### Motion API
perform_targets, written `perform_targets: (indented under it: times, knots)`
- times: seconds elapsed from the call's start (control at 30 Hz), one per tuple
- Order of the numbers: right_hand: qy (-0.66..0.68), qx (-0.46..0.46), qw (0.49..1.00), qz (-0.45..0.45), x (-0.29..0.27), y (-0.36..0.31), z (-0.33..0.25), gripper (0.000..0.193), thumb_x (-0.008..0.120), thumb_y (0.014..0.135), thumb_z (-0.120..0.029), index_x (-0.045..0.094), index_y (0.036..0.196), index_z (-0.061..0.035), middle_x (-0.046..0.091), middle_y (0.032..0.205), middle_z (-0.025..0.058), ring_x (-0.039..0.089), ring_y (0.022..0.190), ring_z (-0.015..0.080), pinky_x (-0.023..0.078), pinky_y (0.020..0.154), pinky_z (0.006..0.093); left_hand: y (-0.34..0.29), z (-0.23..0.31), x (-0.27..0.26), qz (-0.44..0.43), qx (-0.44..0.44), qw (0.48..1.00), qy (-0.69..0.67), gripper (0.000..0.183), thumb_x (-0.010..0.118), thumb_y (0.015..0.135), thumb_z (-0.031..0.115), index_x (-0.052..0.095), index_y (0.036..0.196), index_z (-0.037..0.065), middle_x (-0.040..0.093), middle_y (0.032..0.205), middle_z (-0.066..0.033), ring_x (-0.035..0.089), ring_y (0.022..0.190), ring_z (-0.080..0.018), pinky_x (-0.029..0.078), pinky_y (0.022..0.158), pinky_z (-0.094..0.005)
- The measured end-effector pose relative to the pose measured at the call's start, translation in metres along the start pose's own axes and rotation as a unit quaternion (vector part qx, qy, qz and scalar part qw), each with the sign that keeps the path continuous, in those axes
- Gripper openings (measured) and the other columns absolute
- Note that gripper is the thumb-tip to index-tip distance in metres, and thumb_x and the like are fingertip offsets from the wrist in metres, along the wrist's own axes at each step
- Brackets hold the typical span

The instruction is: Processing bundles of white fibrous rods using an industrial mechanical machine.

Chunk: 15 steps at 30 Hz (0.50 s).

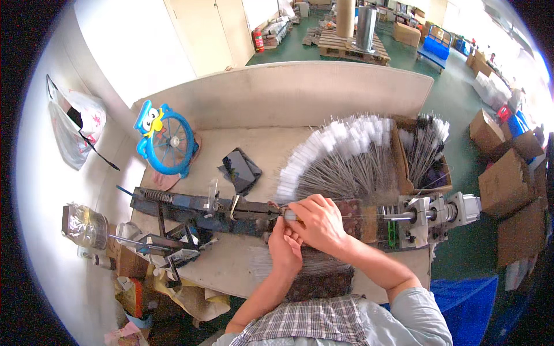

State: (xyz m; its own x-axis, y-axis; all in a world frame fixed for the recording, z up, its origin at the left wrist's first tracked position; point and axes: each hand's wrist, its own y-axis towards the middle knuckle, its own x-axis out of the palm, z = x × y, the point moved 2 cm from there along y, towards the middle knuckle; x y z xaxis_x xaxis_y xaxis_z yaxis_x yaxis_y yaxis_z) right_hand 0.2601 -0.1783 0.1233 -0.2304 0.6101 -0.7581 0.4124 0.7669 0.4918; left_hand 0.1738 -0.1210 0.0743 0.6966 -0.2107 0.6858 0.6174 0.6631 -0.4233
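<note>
Both hands meet at the right end of a long dark machine rail (251, 209). My right hand (320, 224) is closed, palm down, over a small white brush head (290, 214), mostly hidden by the fingers. A thin wire (363, 217) runs from there toward the metal shaft (401, 217) on the right. My left hand (285, 245) comes up from below, its thumb and fingers pinched at the rail's end beside the white piece. Whatever lies between those left fingertips is too small to make out.
Behind my hands fans a large pile of white-bristled wire brushes (340, 150), beside a cardboard box (404, 167) of darker brushes. A phone-like black slab (241, 171) and a blue cartoon fan (173, 141) stand left. A motor unit (461, 209) sits at the right edge.
</note>
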Motion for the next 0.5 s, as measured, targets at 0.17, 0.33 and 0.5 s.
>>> perform_targets:
  times: [0.17,0.33,0.5]
  knots:
    - [-0.002,-0.073,0.995,0.071,-0.013,-0.004,0.010,0.025,0.069,0.066,-0.020,0.066,0.089,-0.0117,0.062,0.089,0.0009,0.056,0.089,0.0198,0.043,0.075,0.0341,0.008,-0.010,-0.010,-0.054,0.013,0.998,0.020,0.017,0.048,0.092,0.021,0.054,0.096,0.006,0.059,0.093,-0.0036,0.058,0.085,-0.0130,0.048,0.077,-0.0279]
    - [0.016,-0.076,0.996,0.045,-0.013,-0.007,0.014,0.022,0.070,0.065,-0.019,0.067,0.087,-0.0144,0.062,0.090,-0.0007,0.056,0.090,0.0193,0.043,0.075,0.0343,0.001,-0.007,0.002,-0.012,0.048,0.999,0.009,0.009,0.054,0.089,0.012,0.054,0.093,0.004,0.060,0.089,-0.0051,0.058,0.083,-0.0116,0.047,0.077,-0.0268]
    - [0.027,-0.080,0.995,0.061,-0.020,-0.016,0.028,0.021,0.070,0.065,-0.019,0.068,0.086,-0.0146,0.062,0.090,-0.0017,0.056,0.091,0.0199,0.044,0.076,0.0349,-0.001,-0.010,0.005,-0.012,0.055,0.998,0.042,0.009,0.053,0.089,0.011,0.055,0.093,0.004,0.060,0.089,-0.0045,0.059,0.080,-0.0122,0.047,0.077,-0.0274]
